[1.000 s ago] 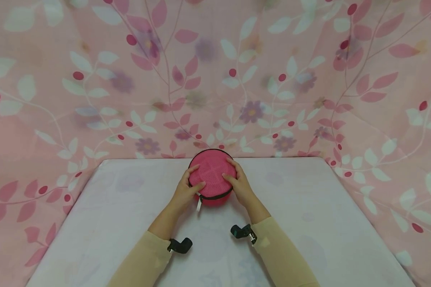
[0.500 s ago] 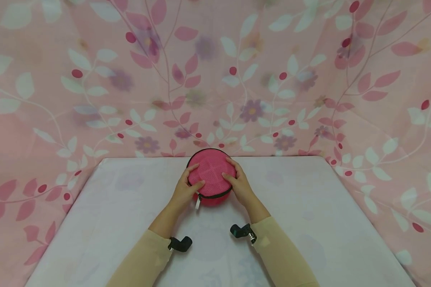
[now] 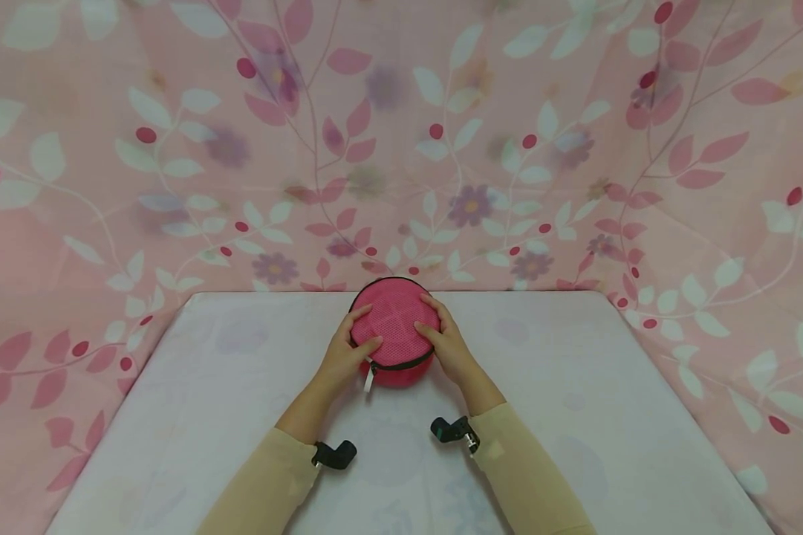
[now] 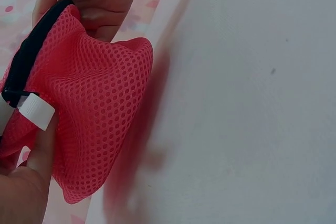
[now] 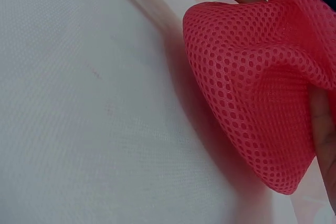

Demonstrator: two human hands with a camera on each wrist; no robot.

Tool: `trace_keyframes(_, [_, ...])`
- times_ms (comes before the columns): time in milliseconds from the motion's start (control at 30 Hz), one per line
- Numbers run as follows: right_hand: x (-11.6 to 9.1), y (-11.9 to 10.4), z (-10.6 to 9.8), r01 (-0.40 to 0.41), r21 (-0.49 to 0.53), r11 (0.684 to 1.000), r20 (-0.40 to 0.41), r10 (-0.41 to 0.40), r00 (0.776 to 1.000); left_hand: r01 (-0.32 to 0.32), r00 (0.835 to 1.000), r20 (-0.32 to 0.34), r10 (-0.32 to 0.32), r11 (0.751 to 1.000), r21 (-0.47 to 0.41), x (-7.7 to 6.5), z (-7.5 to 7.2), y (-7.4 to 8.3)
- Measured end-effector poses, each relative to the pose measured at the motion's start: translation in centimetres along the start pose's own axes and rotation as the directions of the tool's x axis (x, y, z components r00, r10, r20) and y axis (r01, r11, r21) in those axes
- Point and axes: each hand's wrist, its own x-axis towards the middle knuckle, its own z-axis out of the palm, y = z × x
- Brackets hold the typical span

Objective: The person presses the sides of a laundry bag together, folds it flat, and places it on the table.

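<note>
A round pink mesh laundry bag [image 3: 396, 327] with a black zipper edge is held up between both hands near the far side of the table. My left hand [image 3: 337, 357] grips its left side, thumb on the mesh face and fingers at the rim. On the opposite side my right hand [image 3: 451, 345] holds it the same way. A white zipper pull [image 4: 37, 110] hangs near the left thumb. In the left wrist view the soft mesh bottom [image 4: 100, 98] sags in folds above the table, its shadow falling on the cloth. Some fingers are hidden behind the bag.
A table under a pale cloth [image 3: 241, 416] spreads below the hands. Pink floral fabric [image 3: 401, 148] hangs behind the table's far edge and along both sides. Small black cameras [image 3: 334, 455] are strapped at the wrists over beige sleeves [image 3: 261, 483].
</note>
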Motion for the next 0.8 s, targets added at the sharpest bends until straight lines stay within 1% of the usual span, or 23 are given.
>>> trace_keyframes(233, [0.01,-0.06,-0.1,-0.021,-0.028,0.999,0.046,0.022,0.999,0.006,1.0,-0.008,-0.007,1.0,-0.015,-0.13,0.03,0.23])
trace_keyframes(333, [0.0,-0.04,-0.07,-0.028,-0.025,0.999,0.061,0.03,0.998,0.006,1.0,-0.011,-0.006,1.0,-0.008,-0.18,0.0,0.26])
trace_keyframes(567, [-0.04,0.13,-0.02,-0.035,0.017,0.999,0.071,0.033,0.997,0.011,1.0,-0.027,-0.012,1.0,-0.018,-0.16,0.21,0.1])
trace_keyframes(800, [-0.15,0.08,0.02,-0.019,0.033,0.999,0.058,0.017,0.998,0.003,1.0,-0.012,-0.004,0.999,-0.046,-0.24,0.37,0.06])
